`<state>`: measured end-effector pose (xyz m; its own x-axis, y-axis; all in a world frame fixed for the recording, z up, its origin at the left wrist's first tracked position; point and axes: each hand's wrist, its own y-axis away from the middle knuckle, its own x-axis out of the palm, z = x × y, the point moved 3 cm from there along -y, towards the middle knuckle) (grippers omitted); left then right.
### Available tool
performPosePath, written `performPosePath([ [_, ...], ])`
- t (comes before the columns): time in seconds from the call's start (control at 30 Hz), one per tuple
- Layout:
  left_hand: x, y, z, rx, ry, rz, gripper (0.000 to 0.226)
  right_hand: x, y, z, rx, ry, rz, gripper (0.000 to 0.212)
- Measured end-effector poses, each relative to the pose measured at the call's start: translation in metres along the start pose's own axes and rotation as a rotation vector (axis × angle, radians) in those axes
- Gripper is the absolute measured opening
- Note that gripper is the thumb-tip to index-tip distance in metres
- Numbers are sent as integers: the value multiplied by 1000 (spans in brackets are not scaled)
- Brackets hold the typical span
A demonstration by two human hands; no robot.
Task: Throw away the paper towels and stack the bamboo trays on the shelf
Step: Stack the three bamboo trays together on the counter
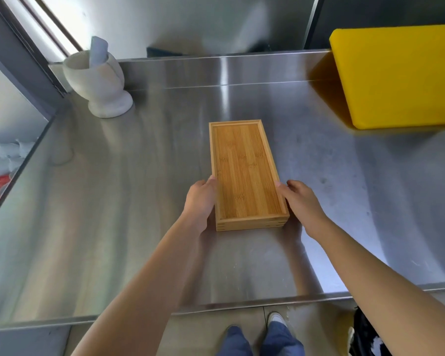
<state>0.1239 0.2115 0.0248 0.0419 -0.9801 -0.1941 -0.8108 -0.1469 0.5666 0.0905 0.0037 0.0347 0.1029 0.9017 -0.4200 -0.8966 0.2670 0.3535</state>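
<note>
Stainless steel counter (113, 227) is stretching out below you; your left hand (199, 201) and right hand (302, 204) are gripping the near end of the stacked bamboo trays (244, 170) from both sides. Farther back, a white mortar (100, 80) and yellow cutting board (396, 75) are standing.

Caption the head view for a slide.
Both hands, left and right, flank stacked rectangular bamboo trays on a stainless steel counter.
</note>
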Motion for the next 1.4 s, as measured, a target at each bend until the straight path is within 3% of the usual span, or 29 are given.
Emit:
performPosePath([
  [0.1, 0, 2, 1, -87, 148, 140, 47, 2, 2, 2, 99, -220, 123, 51],
  [0.17, 2, 5, 6, -120, 136, 177, 51, 7, 4, 2, 116, -249, 178, 73],
  [0.23, 6, 6, 15, -109, 39, 155, 59, 11, 4, 0, 116, -279, 213, 82],
  [0.3, 13, 8, 22, -71, 9, 174, 61, 12, 7, 1, 124, -303, 205, 72],
  [0.43, 22, 10, 32, -42, 182, 305, 70, 11, 5, 1, 180, -397, 182, 49],
  [0.53, 17, 6, 34, -70, 224, 343, 76, 12, 2, -1, 205, -381, 172, 44],
  [0.73, 9, 9, 21, -63, 341, 304, 40, 11, 7, 5, 206, -333, 111, 28],
  [0.9, 4, 3, 19, -80, 147, 170, 58, 11, 18, 13, 161, -335, 143, 27],
  [0.97, 5, 3, 19, -57, 82, 145, 54, 11, 21, 13, 133, -300, 131, 30],
  [1.2, 6, 2, 25, -68, 121, 181, 44, 16, 28, 3, 106, -317, 186, 35],
  [1.33, 7, 5, 26, -106, 121, 188, 61, 18, 32, 1, 102, -362, 211, 37],
  [1.4, 6, 5, 26, -104, 125, 187, 56, 18, 33, 0, 95, -382, 225, 37],
])
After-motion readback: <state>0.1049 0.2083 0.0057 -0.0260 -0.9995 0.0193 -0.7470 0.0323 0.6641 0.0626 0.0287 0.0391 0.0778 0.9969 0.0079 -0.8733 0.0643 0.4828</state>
